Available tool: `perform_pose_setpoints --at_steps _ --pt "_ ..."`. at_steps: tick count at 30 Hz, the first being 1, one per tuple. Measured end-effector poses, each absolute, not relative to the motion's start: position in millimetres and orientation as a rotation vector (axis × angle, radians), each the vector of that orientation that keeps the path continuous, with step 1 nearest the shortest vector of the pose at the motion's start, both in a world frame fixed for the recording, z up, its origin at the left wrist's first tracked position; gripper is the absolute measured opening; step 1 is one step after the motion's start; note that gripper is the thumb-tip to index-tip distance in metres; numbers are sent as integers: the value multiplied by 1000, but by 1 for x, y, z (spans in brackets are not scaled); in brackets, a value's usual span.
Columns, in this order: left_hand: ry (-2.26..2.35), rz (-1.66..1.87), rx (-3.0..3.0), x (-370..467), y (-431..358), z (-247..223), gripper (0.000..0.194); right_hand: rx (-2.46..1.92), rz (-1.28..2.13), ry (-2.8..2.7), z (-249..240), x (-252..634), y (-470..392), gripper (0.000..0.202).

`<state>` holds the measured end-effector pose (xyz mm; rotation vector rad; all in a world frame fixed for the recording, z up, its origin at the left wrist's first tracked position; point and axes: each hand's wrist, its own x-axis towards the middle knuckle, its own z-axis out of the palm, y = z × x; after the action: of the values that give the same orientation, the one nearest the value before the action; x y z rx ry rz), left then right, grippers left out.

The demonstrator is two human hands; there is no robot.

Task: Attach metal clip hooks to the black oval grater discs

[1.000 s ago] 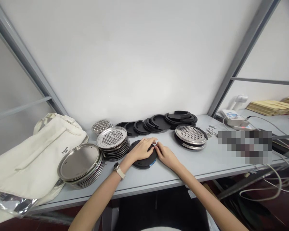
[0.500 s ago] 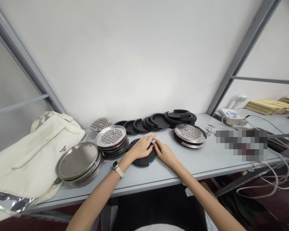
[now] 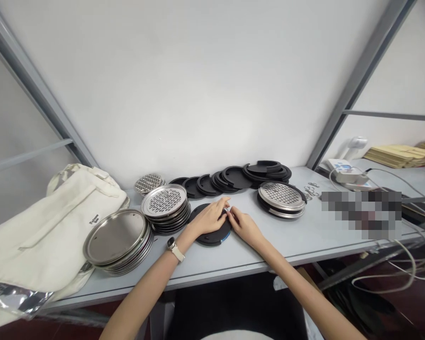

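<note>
A round black disc with a blue patch on its right edge lies flat on the table in front of me. My left hand rests across its top, fingers stretched out and thumb pointing towards the right. At the disc's right rim, my right hand has its fingertips pinched together. Whatever they hold is too small to make out. Left of the disc stands a stack of round metal grater plates. To the right, a grater plate in a black rim lies on top of another metal disc.
Smooth metal lids are stacked at the left beside a cream cloth bag. Several black rings and discs lie along the wall. Small metal rings and a white box with cables are further right.
The view has shifted slightly. Both hands stay at the disc, with the right hand's fingertips still pinched at its rim.
</note>
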<state>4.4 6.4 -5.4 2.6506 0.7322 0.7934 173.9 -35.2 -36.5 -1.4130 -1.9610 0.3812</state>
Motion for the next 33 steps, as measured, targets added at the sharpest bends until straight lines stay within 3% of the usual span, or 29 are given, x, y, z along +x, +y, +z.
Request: perform_pose_setpoints --at_steps 33 --pt "678 753 2626 6 3 -2 55 -1481 394 -1945 -36 176 -37 15"
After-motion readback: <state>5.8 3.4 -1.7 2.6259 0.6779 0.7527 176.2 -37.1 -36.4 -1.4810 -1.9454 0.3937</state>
